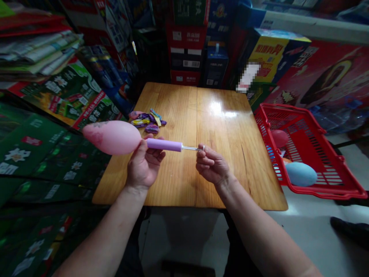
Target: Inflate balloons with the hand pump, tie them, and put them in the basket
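A partly inflated pink balloon [115,137] points left, its neck on the nozzle end of a purple hand pump [164,145]. My left hand [145,163] pinches the balloon's neck at that joint, with the other fingers curled beneath the pump's barrel. My right hand [211,163] is closed on the handle end of the pump's pale rod, which is drawn partly out to the right. Both hands are above a wooden table [184,184]. Behind the balloon lies a small heap of uninflated balloons [150,120] in purple, yellow, pink and blue.
At the table's right side is a red plastic basket [343,169] holding a light blue balloon [301,174] and a red one [279,138]. Green cartons [29,150] are stacked along the left. More boxes [187,57] stand behind the table. A dark shoe [350,231] shows at the far right.
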`<act>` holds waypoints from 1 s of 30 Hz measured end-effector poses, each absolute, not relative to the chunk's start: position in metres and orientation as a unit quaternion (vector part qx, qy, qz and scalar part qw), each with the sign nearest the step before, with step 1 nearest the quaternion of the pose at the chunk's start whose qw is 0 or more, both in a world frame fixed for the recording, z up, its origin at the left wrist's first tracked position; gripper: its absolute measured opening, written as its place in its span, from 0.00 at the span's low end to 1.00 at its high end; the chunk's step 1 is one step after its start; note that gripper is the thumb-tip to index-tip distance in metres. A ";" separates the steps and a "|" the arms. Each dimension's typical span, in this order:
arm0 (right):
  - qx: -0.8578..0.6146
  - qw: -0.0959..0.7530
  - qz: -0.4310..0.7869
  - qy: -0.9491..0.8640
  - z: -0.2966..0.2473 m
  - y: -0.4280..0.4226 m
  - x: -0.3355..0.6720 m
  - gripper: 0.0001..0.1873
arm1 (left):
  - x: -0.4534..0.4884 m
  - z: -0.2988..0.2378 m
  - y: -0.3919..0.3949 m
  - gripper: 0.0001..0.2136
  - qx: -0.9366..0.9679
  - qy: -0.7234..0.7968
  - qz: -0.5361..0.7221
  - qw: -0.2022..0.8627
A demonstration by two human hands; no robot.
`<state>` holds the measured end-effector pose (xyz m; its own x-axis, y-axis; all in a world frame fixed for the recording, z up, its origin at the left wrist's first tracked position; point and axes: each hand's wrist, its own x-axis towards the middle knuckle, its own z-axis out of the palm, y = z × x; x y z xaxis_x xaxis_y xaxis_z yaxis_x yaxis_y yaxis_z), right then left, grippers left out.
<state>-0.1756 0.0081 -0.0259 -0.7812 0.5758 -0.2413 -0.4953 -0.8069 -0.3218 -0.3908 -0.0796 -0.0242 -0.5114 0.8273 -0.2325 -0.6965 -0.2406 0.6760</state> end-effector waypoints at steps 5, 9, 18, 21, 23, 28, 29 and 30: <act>-0.167 0.268 0.944 -0.095 -0.035 -0.005 -0.191 0.04 | -0.369 -0.028 -0.081 0.13 0.097 0.375 0.750 0.536; -0.182 0.266 0.942 -0.092 -0.034 -0.006 -0.194 0.04 | -0.372 -0.031 -0.077 0.13 0.089 0.370 0.746 0.546; -0.188 0.287 0.933 -0.112 -0.024 0.010 -0.177 0.06 | -0.402 -0.024 -0.078 0.14 0.094 0.371 0.792 0.476; -0.196 0.262 0.939 -0.107 -0.030 0.003 -0.185 0.03 | -0.387 -0.027 -0.081 0.14 0.100 0.372 0.760 0.524; -0.200 0.255 0.941 -0.099 -0.034 -0.001 -0.190 0.05 | -0.376 -0.030 -0.081 0.13 0.095 0.370 0.744 0.548; -0.188 0.259 0.942 -0.101 -0.034 -0.002 -0.192 0.07 | -0.370 -0.032 -0.079 0.12 0.070 0.366 0.742 0.557; -0.188 0.257 0.942 -0.105 -0.032 -0.001 -0.190 0.07 | -0.373 -0.031 -0.078 0.12 0.066 0.368 0.741 0.559; -0.192 0.256 0.941 -0.112 -0.030 0.001 -0.188 0.07 | -0.377 -0.030 -0.078 0.12 0.064 0.370 0.739 0.559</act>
